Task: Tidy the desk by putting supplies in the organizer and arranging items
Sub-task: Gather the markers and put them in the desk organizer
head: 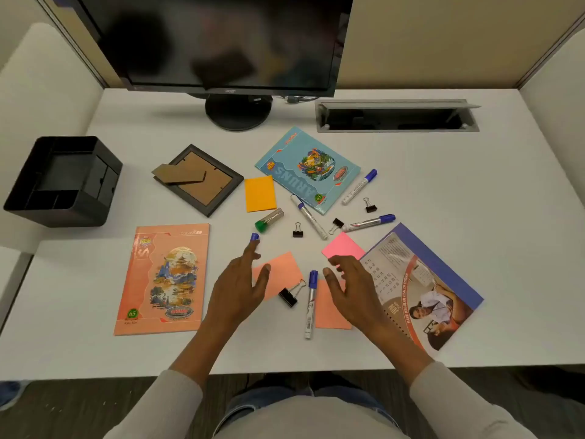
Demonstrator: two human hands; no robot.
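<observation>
1. Your left hand (240, 288) hovers over the white desk (443, 185), fingers spread and gripping nothing; a blue marker cap (254, 237) shows just past its fingertips, the rest of that pen hidden under the hand.
2. Your right hand (351, 288) hangs beside it, fingers likewise splayed and empty, above a salmon sticky note (329, 315) and the corner of a pink sticky note (343, 245).
3. Between the hands lies a white whiteboard marker with a blue cap (310, 304), its long axis running nearly straight away from you, cap at the far end.
4. A large black binder clip (289, 296) rests just left of that marker, its wire handles angled up to the right, on the edge of another salmon note (281, 267).
5. Three more blue-capped markers lie farther back: one (308, 217) tilts with its cap to the far left, two (359, 186) (368, 223) point their caps to the right.
6. The black plastic desk organizer (63, 182) stands at the far left, well apart from the supplies, its compartments open to view.
7. A salmon-covered notebook (164, 278) lies flat just left of your left hand.
</observation>
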